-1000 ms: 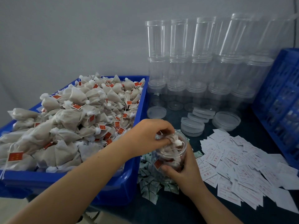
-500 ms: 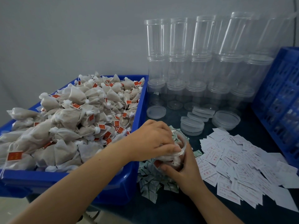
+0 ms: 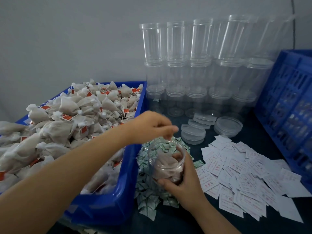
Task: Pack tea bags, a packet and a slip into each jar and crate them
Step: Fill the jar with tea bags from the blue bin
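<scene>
At centre frame the left hand had lifted clear of the jar, fingers loosely curled and empty, while the right hand gripped the jar with tea bags inside, packet and slip seemingly still to add.

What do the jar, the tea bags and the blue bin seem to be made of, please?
The jar, held by the right hand, looks like clear glossy plastic: its contents show through the wall. The tea bags look like thin, matte white mesh or paper, with brownish filling visible through them. The bin seems moulded plastic: a smooth, slightly shiny rounded rim.
</scene>
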The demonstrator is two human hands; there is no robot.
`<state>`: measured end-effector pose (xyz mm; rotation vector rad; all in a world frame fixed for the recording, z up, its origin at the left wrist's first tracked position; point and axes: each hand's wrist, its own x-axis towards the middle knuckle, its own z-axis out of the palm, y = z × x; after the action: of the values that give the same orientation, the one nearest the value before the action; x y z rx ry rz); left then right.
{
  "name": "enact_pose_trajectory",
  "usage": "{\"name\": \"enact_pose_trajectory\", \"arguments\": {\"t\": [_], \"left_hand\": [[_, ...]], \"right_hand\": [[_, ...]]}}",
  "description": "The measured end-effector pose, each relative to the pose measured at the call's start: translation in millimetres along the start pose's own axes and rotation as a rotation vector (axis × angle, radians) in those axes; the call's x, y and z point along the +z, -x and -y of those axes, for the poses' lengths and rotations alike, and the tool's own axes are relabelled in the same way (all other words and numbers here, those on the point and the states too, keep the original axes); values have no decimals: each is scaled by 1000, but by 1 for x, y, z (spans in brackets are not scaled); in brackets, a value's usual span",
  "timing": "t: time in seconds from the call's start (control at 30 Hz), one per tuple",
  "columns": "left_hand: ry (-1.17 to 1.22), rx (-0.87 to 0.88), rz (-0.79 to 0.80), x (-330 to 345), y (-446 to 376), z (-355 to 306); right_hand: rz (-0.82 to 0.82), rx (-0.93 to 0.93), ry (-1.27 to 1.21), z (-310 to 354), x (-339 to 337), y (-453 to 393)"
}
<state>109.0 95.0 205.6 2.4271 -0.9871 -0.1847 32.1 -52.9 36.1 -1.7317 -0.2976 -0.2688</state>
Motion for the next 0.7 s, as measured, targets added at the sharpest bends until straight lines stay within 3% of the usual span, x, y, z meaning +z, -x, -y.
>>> {"name": "enact_pose_trajectory", "arguments": {"t": [0.07,0.13,0.4,0.7], "left_hand": [[9,-37,-125,-6,-22,10],[-89,-96,-119,-5,-46,22],[-474,-128,325,33,-109,53],[-601,-134,481,62,-128,69]], "right_hand": [[-6,18,5,0,1,1],[-11,27,3,0,1,1],[6,26,25,1,0,2],[0,19,30,0,-1,1]]}}
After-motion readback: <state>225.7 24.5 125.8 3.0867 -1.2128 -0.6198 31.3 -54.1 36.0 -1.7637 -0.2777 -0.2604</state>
